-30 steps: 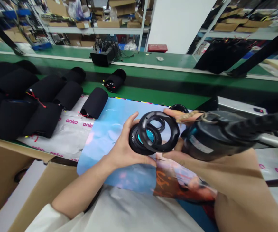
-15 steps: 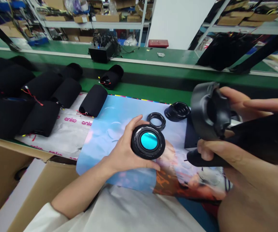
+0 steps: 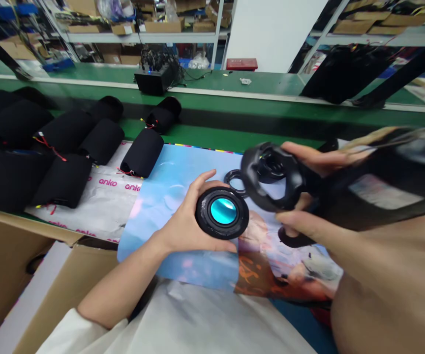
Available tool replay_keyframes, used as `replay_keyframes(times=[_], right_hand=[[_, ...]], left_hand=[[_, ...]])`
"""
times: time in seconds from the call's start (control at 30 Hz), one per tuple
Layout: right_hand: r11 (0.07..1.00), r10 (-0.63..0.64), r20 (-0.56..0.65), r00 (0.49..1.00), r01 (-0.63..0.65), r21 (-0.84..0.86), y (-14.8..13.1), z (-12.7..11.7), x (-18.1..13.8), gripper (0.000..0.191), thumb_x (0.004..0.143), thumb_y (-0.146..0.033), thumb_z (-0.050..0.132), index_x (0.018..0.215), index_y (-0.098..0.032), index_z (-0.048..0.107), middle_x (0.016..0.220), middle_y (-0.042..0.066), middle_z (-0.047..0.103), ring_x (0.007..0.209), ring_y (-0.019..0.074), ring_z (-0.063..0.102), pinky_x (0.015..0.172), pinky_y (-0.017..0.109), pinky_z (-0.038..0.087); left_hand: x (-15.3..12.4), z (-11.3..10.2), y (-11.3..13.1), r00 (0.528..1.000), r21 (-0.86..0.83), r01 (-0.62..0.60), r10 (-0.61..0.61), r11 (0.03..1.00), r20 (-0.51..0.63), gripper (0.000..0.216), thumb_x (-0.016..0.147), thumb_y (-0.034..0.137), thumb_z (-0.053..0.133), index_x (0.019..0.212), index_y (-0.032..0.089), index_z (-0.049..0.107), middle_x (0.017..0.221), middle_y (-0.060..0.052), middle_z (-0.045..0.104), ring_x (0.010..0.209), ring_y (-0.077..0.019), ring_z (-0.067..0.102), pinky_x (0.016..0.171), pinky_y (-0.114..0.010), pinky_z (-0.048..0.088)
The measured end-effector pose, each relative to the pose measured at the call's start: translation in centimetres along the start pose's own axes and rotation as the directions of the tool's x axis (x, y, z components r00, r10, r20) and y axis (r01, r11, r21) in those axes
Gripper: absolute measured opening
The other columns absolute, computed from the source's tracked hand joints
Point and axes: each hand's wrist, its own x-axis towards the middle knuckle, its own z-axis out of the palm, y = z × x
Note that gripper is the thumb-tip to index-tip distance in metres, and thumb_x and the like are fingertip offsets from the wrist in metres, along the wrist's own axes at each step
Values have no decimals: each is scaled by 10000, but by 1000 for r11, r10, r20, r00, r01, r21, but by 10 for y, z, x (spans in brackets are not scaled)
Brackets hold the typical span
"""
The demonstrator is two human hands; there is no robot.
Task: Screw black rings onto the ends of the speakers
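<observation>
My left hand (image 3: 183, 222) is closed round a round black part (image 3: 202, 216) with a shiny turquoise disc at its centre, facing up. My right hand (image 3: 349, 250), on the right, pinches a black ring (image 3: 251, 179) with a notched inner edge between thumb and fingers. Behind that ring lies a black cup-shaped part (image 3: 272, 166), partly seen through its opening. A second, thinner black ring (image 3: 233, 179) rests on the printed sheet (image 3: 168, 189), partly covered. Alongside my right hand is a bulky black object (image 3: 345, 196) with a pale label; its kind is unclear.
Several black fabric-covered cylinders (image 3: 104, 141) with red wires lie at the left. A black box with tangled cables (image 3: 155, 78) stands on the green ledge (image 3: 212, 84) at the back. An open carton (image 3: 83, 275) sits at the lower left.
My right hand has moved left with the notched ring, bringing it nearer the turquoise-centred part. The left hand has shifted slightly left and up.
</observation>
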Motion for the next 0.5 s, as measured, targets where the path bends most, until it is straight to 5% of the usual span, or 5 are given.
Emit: replay_keyframes(times=[0.37, 0.5], right_hand=[[999, -29, -73, 997, 31, 32, 8, -14, -1, 592, 618, -106, 987, 1151, -233, 762, 1329, 100, 728, 1268, 354, 703, 1186, 573, 542], [999, -41, -123, 992, 44, 16, 5, -13, -1, 550, 647, -94, 967, 1141, -236, 772, 1345, 86, 725, 1311, 302, 683, 804, 338, 650]], left_hand=[[-1, 1, 5, 1000, 42, -14, 13, 999, 17, 1289, 578, 471, 1060, 1643, 332, 347, 1510, -141, 596, 1393, -340, 625, 1183, -465, 526], [-2, 1, 7, 1000, 38, 13, -14, 999, 21, 1270, 575, 442, 1066, 1636, 368, 373, 1530, -108, 590, 1414, -320, 609, 1196, -434, 511]])
